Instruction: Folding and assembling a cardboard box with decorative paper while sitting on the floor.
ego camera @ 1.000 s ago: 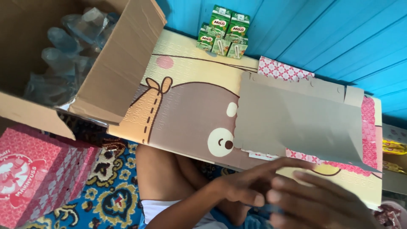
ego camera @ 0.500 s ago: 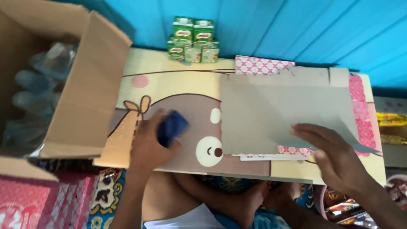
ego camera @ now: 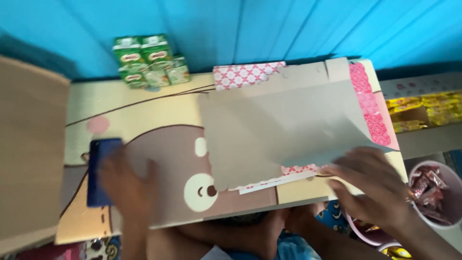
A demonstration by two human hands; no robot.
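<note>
Our left hand (ego camera: 126,185) has now laid the blue phone (ego camera: 100,171) flat on the bear-print table (ego camera: 144,115), fingers loose; our right hand (ego camera: 373,185), open, presses the grey carton blank (ego camera: 279,130).

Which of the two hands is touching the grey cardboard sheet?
The right hand: its fingers rest on the grey cardboard sheet, while the left hand lies beside the blue phone.

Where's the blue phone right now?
The blue phone lies flat on the low table's left end, at the left hand's fingertips, beside the cardboard flap.
</note>
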